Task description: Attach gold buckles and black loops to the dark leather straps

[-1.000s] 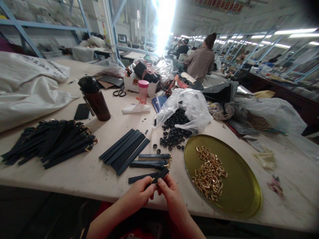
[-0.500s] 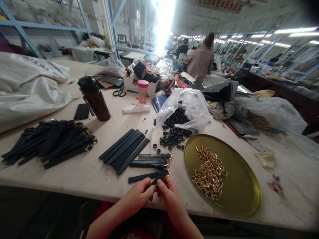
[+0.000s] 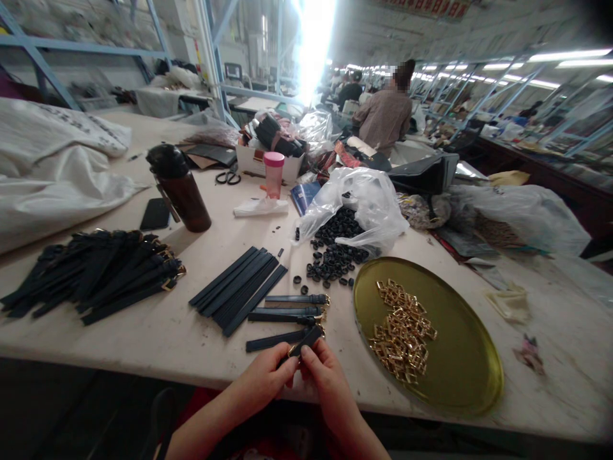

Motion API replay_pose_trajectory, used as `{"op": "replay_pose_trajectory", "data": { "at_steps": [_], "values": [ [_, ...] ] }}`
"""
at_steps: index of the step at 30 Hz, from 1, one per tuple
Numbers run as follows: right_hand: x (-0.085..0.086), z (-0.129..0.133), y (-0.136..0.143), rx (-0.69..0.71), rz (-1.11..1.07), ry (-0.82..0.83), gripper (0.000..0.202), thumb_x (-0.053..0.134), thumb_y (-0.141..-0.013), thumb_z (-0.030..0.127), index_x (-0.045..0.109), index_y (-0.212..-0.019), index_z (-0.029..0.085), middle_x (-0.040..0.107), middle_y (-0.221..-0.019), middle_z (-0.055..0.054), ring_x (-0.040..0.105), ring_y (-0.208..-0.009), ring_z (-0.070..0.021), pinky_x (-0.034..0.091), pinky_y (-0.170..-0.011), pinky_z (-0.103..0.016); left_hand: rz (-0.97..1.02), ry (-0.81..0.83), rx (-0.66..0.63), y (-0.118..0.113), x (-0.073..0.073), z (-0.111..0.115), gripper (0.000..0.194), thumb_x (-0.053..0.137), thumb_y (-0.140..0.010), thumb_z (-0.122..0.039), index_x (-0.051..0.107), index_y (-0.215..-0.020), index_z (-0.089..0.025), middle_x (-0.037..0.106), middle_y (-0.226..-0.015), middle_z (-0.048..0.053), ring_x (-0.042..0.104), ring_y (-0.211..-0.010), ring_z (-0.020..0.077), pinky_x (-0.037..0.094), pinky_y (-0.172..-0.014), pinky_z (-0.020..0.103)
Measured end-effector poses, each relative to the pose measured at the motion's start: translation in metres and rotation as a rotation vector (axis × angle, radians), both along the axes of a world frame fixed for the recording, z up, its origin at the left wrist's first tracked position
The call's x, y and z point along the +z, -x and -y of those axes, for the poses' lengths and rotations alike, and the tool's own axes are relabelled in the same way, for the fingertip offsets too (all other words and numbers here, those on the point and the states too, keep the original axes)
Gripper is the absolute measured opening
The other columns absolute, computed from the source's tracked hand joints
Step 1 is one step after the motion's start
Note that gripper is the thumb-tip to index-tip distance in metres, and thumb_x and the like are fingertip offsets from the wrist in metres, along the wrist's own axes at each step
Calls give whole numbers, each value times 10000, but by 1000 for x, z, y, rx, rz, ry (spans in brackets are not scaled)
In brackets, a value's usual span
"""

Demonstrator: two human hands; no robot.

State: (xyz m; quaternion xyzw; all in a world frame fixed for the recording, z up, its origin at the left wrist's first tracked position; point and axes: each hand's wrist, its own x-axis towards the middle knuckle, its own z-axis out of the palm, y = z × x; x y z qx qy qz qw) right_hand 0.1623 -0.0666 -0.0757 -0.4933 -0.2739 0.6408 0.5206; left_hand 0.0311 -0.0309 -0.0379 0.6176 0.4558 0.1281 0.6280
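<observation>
At the table's front edge, my left hand (image 3: 274, 370) pinches a gold buckle and the end of a short black strap (image 3: 306, 344). My right hand (image 3: 323, 365) grips the same strap between thumb and fingers, close beside the left. Parts of the strap and buckle are hidden by my fingers. Just beyond lie several black straps with gold buckles (image 3: 287, 313). Flat black strips (image 3: 239, 287) lie in a row to their left. A gold tray (image 3: 472, 358) at the right bears a heap of gold buckles (image 3: 402, 332). Small black loops (image 3: 335, 255) spill from a clear plastic bag (image 3: 373, 198).
Many buckled straps (image 3: 110, 268) are fanned out at the left, near a dark bottle (image 3: 184, 195) and a phone (image 3: 156, 214). Farther back are scissors (image 3: 228, 177), a pink-lidded jar (image 3: 273, 176) and a filled white box (image 3: 249, 161). A person (image 3: 383, 121) sits beyond the table.
My hands keep nearly the same hold on the strap and buckle. The view has shifted very slightly; nothing on the table has visibly moved.
</observation>
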Motion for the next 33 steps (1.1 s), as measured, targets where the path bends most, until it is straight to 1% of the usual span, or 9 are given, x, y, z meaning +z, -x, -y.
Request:
{"op": "replay_pose_trajectory", "data": {
  "at_steps": [6,11,15,20,27,30,33],
  "values": [
    [0,0,0,-14,5,0,279,620,-724,422,599,-888,196,619,-721,-6,530,-580,-133,397,-528,-241,6,2,3,0,0,0,248,367,-820,-377,469,-748,-164,460,-588,-47,406,-450,86,329,-409,186],
    [2,0,0,-11,33,7,264,611,-732,416,596,-865,187,591,-675,7,486,-532,-111,369,-506,-230,9,3,8,0,0,1,236,369,-824,-371,460,-747,-167,461,-587,-49,408,-448,85,330,-409,186],
    [7,0,0,-1,75,1,235,590,-760,392,583,-848,174,553,-651,22,430,-524,-90,335,-501,-213,16,-21,18,0,0,2,236,375,-829,-365,458,-727,-169,458,-582,-49,410,-452,85,331,-416,185],
    [16,-3,-2,3,116,-18,234,603,-744,398,556,-762,169,518,-649,28,394,-526,-86,330,-509,-214,32,-43,33,-1,4,1,233,379,-830,-355,460,-717,-168,454,-578,-51,400,-449,83,321,-421,186],
    [20,-4,-2,25,153,-28,229,558,-779,400,529,-751,174,469,-607,44,378,-535,-91,332,-530,-215,47,-51,56,0,5,1,234,383,-831,-339,479,-702,-170,456,-577,-54,392,-460,79,306,-440,185],
    [20,-3,-1,21,185,-30,262,517,-806,425,508,-718,179,451,-581,48,384,-540,-95,338,-543,-219,54,-35,57,1,6,1,221,389,-826,-330,487,-708,-170,461,-573,-54,390,-460,78,303,-440,183],
    [20,-3,-2,11,185,-15,279,512,-806,443,498,-709,182,447,-574,48,386,-538,-97,339,-542,-220,63,-6,61,0,8,0,220,389,-822,-337,486,-720,-168,464,-573,-52,390,-453,79,307,-430,182]
  ]
}}
